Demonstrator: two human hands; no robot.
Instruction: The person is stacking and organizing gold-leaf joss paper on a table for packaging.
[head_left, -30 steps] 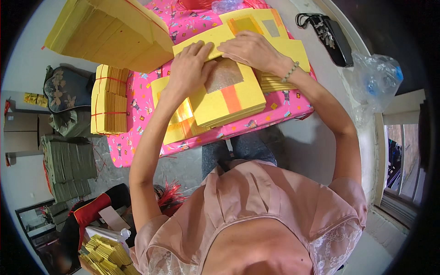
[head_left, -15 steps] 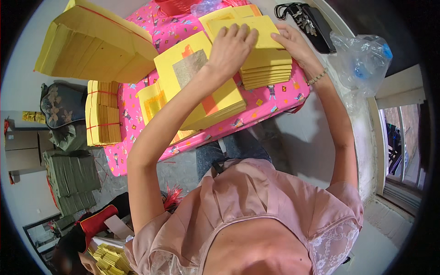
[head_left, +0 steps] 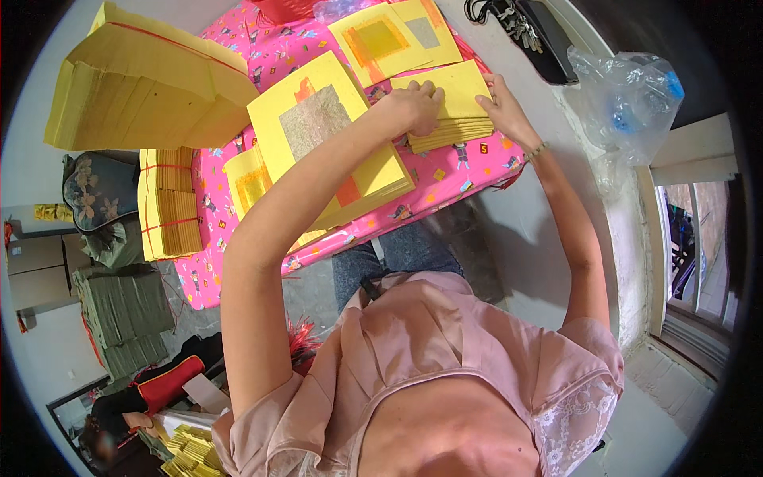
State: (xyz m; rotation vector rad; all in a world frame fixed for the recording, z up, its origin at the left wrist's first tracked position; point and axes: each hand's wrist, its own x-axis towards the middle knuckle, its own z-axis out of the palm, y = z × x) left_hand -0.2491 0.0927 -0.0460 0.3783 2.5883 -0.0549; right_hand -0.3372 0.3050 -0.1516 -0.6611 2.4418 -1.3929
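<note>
Both my hands are at a stack of folded yellow paper point(head_left: 455, 89) on the pink patterned table cover point(head_left: 445, 181). My left hand point(head_left: 415, 108) has its fingers curled over the stack's left side, their tips partly hidden. At the right edge, my right hand point(head_left: 506, 113) grips with the thumb over the top; its other fingers are mostly behind the paper. Under my left forearm lies a thick pile of larger yellow sheets point(head_left: 296, 119) with a silver patch on top. Behind the folded stack lie yellow sheets point(head_left: 381, 40) with orange, gold and silver patches.
A tall yellow paper block point(head_left: 151, 83) tied with red string stands at far left, above red-tied yellow bundles point(head_left: 168, 203). Keys point(head_left: 520, 32), a black case point(head_left: 551, 48) and a clear plastic bag point(head_left: 628, 103) are at right. Another person point(head_left: 171, 383) is at lower left.
My hands have come down and nearer with the folded stack, which now looks lower. The patched sheets behind it are more exposed. The whole view has shifted slightly.
</note>
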